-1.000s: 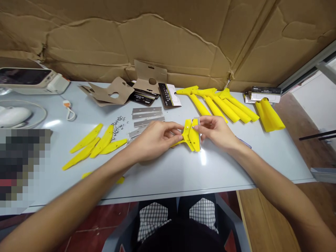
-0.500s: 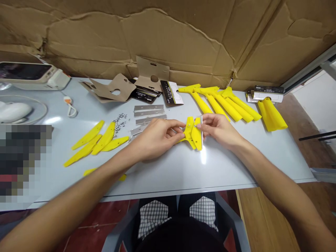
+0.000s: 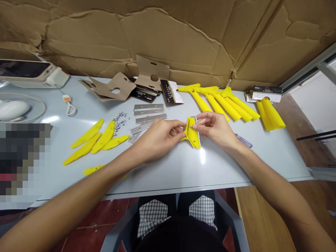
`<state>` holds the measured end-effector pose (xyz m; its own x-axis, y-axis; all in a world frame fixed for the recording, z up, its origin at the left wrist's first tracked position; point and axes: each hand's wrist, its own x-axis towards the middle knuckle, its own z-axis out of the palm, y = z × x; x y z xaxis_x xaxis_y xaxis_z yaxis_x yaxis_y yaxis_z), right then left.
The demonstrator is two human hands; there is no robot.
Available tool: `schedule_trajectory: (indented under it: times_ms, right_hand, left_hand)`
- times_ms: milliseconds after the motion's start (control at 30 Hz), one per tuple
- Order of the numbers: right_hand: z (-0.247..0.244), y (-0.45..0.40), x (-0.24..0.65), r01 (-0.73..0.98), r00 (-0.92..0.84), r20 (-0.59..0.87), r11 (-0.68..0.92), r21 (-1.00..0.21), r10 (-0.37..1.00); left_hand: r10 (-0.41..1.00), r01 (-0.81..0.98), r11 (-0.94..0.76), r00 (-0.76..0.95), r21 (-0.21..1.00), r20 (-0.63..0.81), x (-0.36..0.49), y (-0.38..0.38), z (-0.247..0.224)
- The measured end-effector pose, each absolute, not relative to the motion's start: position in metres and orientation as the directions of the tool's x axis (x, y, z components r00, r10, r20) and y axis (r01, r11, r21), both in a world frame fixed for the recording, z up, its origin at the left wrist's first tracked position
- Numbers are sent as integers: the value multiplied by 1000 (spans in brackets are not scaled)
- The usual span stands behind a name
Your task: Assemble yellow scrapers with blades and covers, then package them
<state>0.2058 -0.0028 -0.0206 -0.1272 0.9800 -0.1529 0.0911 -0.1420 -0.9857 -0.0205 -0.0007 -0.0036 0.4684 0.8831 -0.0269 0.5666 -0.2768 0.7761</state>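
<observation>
My left hand (image 3: 163,137) is closed on a yellow scraper handle (image 3: 187,132) near its forked head. Between the fingertips of my right hand (image 3: 215,128) is a yellow cover plate (image 3: 194,137) with a screw in it, and a thin metal blade (image 3: 198,139) lines its right edge. The plate lies over the forked head, overlapping most of it. My fingers hide much of the handle's shaft. Left of my left hand are several loose metal blades (image 3: 148,112), a heap of small screws (image 3: 120,122) and several yellow cover plates (image 3: 86,133).
Several yellow scraper handles (image 3: 231,105) lie at the back right, near a yellow piece (image 3: 270,113) in packaging. A clear purplish tool handle (image 3: 244,140) shows behind my right wrist. Cardboard packaging (image 3: 112,85) stands at the back. A cable plug (image 3: 67,99) lies left.
My right hand has moved left, bringing the cover plate and blade from beside the forked head to over it. The purplish tool handle has come into sight by my right wrist.
</observation>
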Motion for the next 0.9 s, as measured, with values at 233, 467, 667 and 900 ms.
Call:
schedule_trajectory:
  times_ms: [233, 467, 667, 900]
  right_hand:
    - [-28, -7, 201, 77, -79, -136, -130, -989, 988]
    - [-28, -8, 198, 101, -93, -198, -188, -977, 976]
    - [-26, -10, 196, 192, -101, -184, -163, -968, 978]
    - [-28, -9, 195, 168, -102, -131, -113, -979, 986]
  left_hand:
    - [871, 608, -300, 490, 735, -50, -19, 0, -1]
    - [868, 582, -290, 494, 760, -48, -20, -1, -2]
    - [873, 584, -279, 484, 763, -52, -20, -1, -2]
    - [881, 584, -272, 471, 765, -46, -18, -2, -2]
